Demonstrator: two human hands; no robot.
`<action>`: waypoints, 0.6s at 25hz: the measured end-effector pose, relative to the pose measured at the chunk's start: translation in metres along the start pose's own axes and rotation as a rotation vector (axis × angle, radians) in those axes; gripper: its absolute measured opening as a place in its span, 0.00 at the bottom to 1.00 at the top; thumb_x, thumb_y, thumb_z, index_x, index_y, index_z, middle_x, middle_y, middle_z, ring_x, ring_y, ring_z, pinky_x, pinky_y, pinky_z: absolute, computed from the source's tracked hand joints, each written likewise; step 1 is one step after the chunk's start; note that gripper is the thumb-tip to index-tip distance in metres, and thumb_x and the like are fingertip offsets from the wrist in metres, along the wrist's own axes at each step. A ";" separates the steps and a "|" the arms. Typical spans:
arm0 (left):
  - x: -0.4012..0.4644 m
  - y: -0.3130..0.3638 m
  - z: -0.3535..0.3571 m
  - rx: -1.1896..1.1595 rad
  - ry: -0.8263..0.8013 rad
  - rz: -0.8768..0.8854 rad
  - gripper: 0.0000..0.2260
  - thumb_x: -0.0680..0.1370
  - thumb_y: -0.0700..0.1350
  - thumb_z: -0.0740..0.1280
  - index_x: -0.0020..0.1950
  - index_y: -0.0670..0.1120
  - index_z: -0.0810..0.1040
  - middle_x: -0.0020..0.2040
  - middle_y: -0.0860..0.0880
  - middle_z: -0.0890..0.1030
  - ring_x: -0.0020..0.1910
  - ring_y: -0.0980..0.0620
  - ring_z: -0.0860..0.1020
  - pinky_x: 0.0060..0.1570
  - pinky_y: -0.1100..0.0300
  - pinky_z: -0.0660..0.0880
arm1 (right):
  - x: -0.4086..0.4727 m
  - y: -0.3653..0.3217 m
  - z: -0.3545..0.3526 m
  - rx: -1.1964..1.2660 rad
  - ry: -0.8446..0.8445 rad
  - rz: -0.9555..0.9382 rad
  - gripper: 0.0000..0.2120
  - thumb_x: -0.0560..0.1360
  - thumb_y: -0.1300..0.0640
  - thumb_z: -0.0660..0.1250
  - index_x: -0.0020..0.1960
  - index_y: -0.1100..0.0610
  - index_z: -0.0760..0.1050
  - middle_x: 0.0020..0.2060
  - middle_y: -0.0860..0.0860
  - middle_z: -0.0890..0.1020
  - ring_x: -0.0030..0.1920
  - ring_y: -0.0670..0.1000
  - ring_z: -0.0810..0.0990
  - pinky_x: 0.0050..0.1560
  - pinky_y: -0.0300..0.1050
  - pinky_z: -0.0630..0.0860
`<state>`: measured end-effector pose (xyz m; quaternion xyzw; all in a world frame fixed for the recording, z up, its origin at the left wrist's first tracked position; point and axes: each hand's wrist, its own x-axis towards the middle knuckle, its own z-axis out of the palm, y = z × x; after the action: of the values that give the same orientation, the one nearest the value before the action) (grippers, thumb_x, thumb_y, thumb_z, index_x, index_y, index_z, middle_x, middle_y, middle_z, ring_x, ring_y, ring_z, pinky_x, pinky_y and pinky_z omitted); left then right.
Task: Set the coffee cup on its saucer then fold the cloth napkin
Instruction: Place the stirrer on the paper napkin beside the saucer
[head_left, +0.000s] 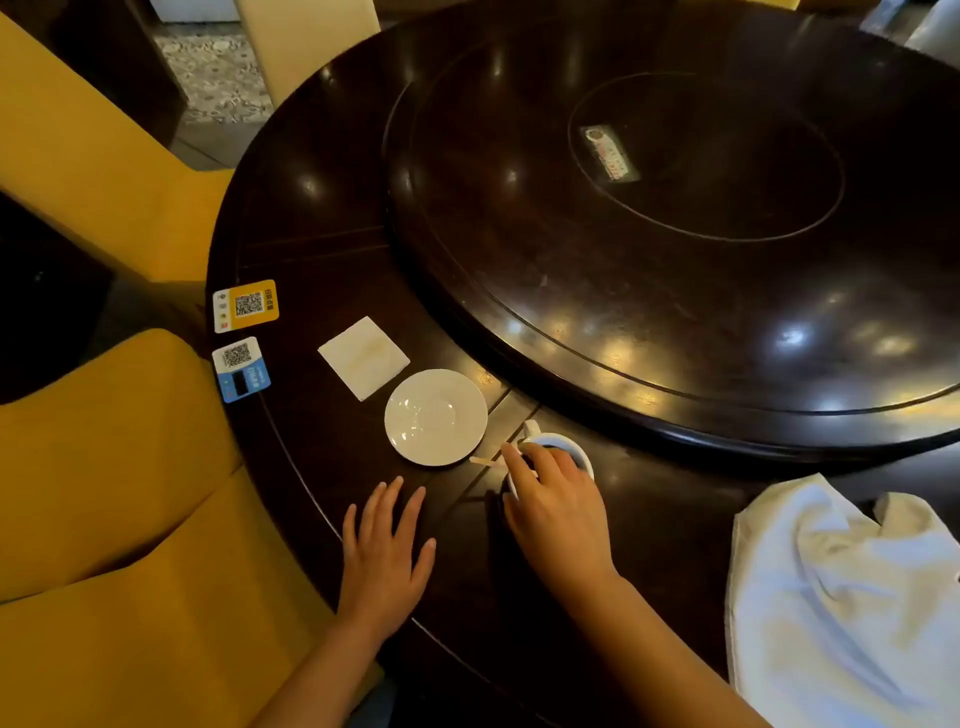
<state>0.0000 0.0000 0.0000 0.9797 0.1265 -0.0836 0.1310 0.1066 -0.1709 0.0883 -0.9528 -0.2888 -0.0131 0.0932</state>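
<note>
**Right hand on the cup, saucer bare beside it**

From the head camera I look down on a round bench (322, 249) of dark, glossy wood, with a raised circular turntable (675, 234) filling its middle and catching the ceiling lights.

The saucer (435, 417) is smooth white glazed ceramic, round with a shallow well, and it lies flat and bare near the bench edge. Just to its right stands the coffee cup (563, 447), white and round-walled, upright on the wood and not on the saucer. Its small loop handle points away from me, towards the turntable. A thin pale stick (485, 461) lies between cup and saucer.

My right hand (558, 512) is draped over the cup from the near side, its fingers (519, 470) curled across the rim and down the wall; I read that as a loose grip on the cup. My left hand (384, 556) rests palm down on the bench below the saucer, fingers spread flat and holding nothing.

The cloth napkin (841, 597) is soft white fabric, crumpled and unfolded, heaped at the right edge of the bench, well apart from the cup. A flat square paper napkin (363, 357) sits just beyond the saucer, near two QR code cards (244, 332). Yellow upholstered chairs (104, 467) stand to the left.
</note>
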 end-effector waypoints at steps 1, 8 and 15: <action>0.001 -0.001 0.004 0.010 0.014 -0.016 0.28 0.79 0.60 0.39 0.70 0.49 0.64 0.70 0.42 0.68 0.70 0.44 0.62 0.65 0.40 0.60 | 0.005 -0.001 0.003 0.012 0.017 -0.015 0.27 0.62 0.56 0.78 0.59 0.58 0.77 0.49 0.56 0.83 0.48 0.58 0.81 0.42 0.52 0.80; 0.004 -0.003 0.007 0.089 0.086 -0.016 0.26 0.75 0.57 0.53 0.71 0.51 0.63 0.71 0.44 0.67 0.71 0.45 0.60 0.66 0.39 0.60 | 0.015 0.000 0.017 0.096 0.084 -0.113 0.14 0.61 0.61 0.79 0.45 0.57 0.81 0.37 0.53 0.83 0.37 0.54 0.80 0.36 0.49 0.78; 0.003 -0.003 0.008 0.069 0.090 -0.013 0.26 0.75 0.57 0.54 0.71 0.51 0.63 0.71 0.44 0.67 0.71 0.45 0.60 0.66 0.39 0.60 | 0.014 0.008 0.000 0.330 0.081 -0.146 0.13 0.65 0.64 0.75 0.48 0.55 0.81 0.40 0.51 0.84 0.41 0.50 0.80 0.43 0.44 0.78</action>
<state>0.0006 0.0012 -0.0092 0.9856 0.1358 -0.0448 0.0908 0.1225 -0.1694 0.0886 -0.8997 -0.3515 -0.0107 0.2586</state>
